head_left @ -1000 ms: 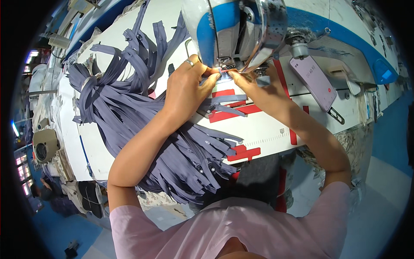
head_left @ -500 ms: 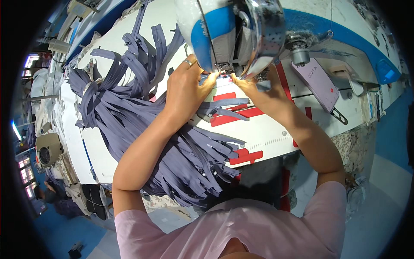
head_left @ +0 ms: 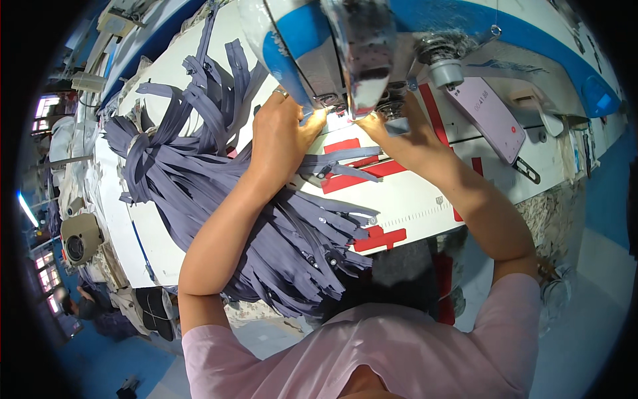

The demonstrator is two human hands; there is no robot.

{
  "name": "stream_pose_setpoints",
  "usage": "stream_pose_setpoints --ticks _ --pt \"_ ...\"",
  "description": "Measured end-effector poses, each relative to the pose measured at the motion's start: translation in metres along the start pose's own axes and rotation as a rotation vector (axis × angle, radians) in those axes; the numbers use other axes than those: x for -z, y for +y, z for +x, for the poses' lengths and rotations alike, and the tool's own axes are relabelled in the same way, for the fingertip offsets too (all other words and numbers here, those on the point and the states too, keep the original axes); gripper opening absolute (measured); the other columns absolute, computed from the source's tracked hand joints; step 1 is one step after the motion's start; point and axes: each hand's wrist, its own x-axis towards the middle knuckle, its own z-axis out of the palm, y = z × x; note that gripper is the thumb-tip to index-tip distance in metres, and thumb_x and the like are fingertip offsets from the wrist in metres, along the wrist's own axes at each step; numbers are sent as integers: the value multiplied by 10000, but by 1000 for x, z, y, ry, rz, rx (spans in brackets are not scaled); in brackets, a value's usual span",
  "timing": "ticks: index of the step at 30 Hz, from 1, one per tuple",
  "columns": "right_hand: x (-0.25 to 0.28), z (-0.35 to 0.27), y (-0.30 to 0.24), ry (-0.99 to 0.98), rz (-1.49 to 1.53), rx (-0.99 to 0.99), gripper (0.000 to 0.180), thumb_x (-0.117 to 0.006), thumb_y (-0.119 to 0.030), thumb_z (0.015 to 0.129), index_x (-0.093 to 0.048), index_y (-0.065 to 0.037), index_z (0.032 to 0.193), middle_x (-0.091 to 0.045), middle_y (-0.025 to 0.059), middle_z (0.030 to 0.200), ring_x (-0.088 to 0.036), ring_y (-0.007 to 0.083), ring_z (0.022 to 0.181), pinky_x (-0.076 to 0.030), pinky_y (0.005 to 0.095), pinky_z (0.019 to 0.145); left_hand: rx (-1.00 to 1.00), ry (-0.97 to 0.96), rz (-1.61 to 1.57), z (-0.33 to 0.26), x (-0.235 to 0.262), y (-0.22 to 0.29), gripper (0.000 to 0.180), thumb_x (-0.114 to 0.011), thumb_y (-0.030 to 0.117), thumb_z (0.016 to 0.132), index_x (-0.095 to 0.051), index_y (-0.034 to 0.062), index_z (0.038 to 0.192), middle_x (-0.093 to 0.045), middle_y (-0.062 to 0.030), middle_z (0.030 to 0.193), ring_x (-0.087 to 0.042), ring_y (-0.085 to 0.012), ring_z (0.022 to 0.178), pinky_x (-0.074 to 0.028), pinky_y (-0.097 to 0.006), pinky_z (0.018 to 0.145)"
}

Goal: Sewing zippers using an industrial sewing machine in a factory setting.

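Both my hands work close under the head of a sewing machine [head_left: 362, 56]. My left hand [head_left: 279, 136], with a ring on one finger, is closed in a pinch left of the needle area. A bit of grey-blue zipper tape [head_left: 308, 118] shows at its fingers. My right hand [head_left: 405, 136] is closed too, its thumb and fingertip on the right side of the needle area; what it pinches is hidden. A large tied bundle of grey-blue zippers [head_left: 193, 166] lies under and beside my left forearm. One zipper end with a slider [head_left: 339, 159] lies just below my hands.
Red tape strips [head_left: 365, 178] and a printed ruler scale [head_left: 412, 216] mark the white table. A pale phone [head_left: 488, 120] lies on the right, near a thread stand part [head_left: 445, 70]. At the far left, another person [head_left: 90, 309] sits by cluttered work tables.
The view has shifted, so the machine head shows further left and higher. My hands stay by the needle area, the right fingertips slightly shifted. The zipper bundle lies as before.
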Motion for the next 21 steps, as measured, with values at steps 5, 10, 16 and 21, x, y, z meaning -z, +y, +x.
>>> stream_pose_setpoints --ticks 5,10,16,21 --pt "-2 1 -4 25 -71 4 457 -724 30 710 -640 -12 1157 -546 213 1265 -505 423 1203 -457 484 1027 66 -81 26 0 2 5 257 -785 164 798 -668 -21 933 -598 -170 800 -618 -351 724 -487 -440 643" --pt "-12 -3 15 -68 52 -150 468 -739 31 701 -641 -2 1157 -539 224 1279 -503 426 1213 -456 481 1040 3 -57 55 -2 0 0 271 -794 180 791 -647 -46 808 -600 -180 789 -624 -364 725 -489 -449 644" --pt "-9 0 4 31 -128 25 477 -771 20 679 -649 9 1140 -536 226 1283 -500 425 1221 -461 478 1041 40 -99 37 -1 5 4 230 -771 160 817 -682 -18 931 -618 -182 845 -631 -371 772 -495 -453 670" --pt "-7 -1 5 24 -133 11 459 -772 17 673 -661 5 1118 -555 224 1247 -511 422 1196 -465 477 1025 10 -98 53 0 3 3 232 -736 153 854 -679 -25 991 -663 -201 892 -645 -379 813 -503 -449 723"
